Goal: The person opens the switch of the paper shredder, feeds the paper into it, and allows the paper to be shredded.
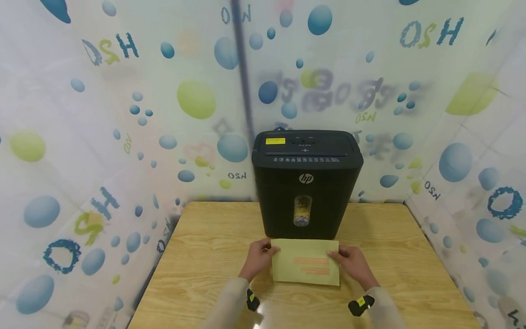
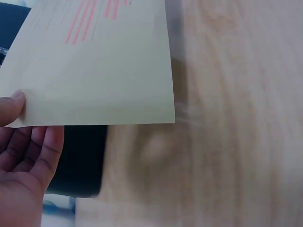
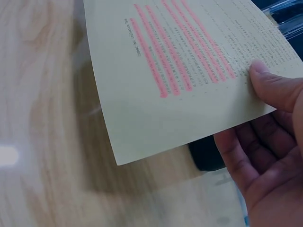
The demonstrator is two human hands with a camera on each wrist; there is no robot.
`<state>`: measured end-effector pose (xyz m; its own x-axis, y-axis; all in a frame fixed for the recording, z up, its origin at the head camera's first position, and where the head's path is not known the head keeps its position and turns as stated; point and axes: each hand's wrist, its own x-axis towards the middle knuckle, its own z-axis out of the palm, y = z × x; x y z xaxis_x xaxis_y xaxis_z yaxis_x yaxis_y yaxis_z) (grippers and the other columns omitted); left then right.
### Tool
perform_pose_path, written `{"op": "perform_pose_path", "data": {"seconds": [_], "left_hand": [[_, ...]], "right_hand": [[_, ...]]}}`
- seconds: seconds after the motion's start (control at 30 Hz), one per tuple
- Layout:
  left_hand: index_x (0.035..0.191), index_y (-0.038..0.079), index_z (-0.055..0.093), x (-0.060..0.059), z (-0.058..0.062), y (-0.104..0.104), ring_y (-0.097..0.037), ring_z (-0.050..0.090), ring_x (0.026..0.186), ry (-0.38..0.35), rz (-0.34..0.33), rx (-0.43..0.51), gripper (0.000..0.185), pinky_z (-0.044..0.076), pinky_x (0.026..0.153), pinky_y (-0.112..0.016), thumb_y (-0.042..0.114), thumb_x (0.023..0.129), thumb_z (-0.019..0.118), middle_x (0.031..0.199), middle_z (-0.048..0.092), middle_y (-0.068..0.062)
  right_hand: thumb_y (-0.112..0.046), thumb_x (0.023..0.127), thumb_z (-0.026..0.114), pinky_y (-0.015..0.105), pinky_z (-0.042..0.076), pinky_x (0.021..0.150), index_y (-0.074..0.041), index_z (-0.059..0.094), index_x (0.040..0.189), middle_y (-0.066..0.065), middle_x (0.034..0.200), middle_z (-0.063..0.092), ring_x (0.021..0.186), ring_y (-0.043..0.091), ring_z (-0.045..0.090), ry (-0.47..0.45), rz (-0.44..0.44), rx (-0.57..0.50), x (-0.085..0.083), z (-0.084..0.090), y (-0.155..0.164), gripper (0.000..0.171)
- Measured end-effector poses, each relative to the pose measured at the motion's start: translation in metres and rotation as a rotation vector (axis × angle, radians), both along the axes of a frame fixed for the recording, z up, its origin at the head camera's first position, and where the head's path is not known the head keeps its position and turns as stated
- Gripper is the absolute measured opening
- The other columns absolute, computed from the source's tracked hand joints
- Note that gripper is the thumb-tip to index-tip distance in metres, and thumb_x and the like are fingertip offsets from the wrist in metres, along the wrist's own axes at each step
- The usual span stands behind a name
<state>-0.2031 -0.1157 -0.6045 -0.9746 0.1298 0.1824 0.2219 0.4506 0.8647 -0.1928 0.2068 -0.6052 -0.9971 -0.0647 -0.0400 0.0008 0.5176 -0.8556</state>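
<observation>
Both the left hand point(image 1: 258, 258) and the right hand point(image 1: 352, 261) pinch opposite edges of a pale yellow paper sheet with pink highlighted lines point(image 1: 306, 262). The sheet is held just above the wooden bench point(image 1: 205, 256), right in front of a black plastic shredder point(image 1: 306, 183).

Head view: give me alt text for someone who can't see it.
Two hands, left hand and right hand, hold a pale yellow sheet with pink highlighted lines by its side edges above a wooden table. A black HP paper shredder stands just behind the sheet.
</observation>
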Motion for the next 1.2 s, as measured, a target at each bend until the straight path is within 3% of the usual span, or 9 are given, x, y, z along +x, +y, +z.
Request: {"op": "perform_pose_path", "data": {"seconds": [0.4,0.7,1.2], "left_hand": [[0.068,0.010,0.045,-0.014,0.027,-0.003,-0.008,0.045,0.068,0.045,-0.028,0.021,0.041,0.048,0.066,-0.023,0.016,0.095,0.074,0.066,0.041,0.003],[0.066,0.011,0.043,-0.024,0.049,-0.006,-0.006,0.033,0.061,0.099,-0.024,0.038,0.043,0.037,0.061,-0.022,0.017,0.095,0.075,0.063,0.031,0.004],[0.070,0.010,0.047,-0.042,0.088,-0.009,-0.009,0.037,0.061,0.197,-0.032,0.032,0.038,0.037,0.060,-0.024,0.018,0.096,0.074,0.065,0.039,0.002]], "right_hand": [[-0.045,0.094,0.073,0.028,0.052,0.081,-0.013,0.079,0.112,0.003,0.105,0.079,0.094,0.010,0.069,0.015,0.001,-0.024,-0.011,0.028,0.001,0.037],[-0.043,0.096,0.071,0.028,0.051,0.078,-0.011,0.078,0.113,0.006,0.103,0.079,0.089,0.010,0.067,0.073,0.033,-0.019,-0.022,0.055,0.000,0.037],[-0.043,0.096,0.071,0.025,0.045,0.069,-0.013,0.078,0.111,0.007,0.098,0.078,0.077,0.012,0.056,0.175,0.031,-0.011,-0.031,0.094,-0.001,0.035]]}}
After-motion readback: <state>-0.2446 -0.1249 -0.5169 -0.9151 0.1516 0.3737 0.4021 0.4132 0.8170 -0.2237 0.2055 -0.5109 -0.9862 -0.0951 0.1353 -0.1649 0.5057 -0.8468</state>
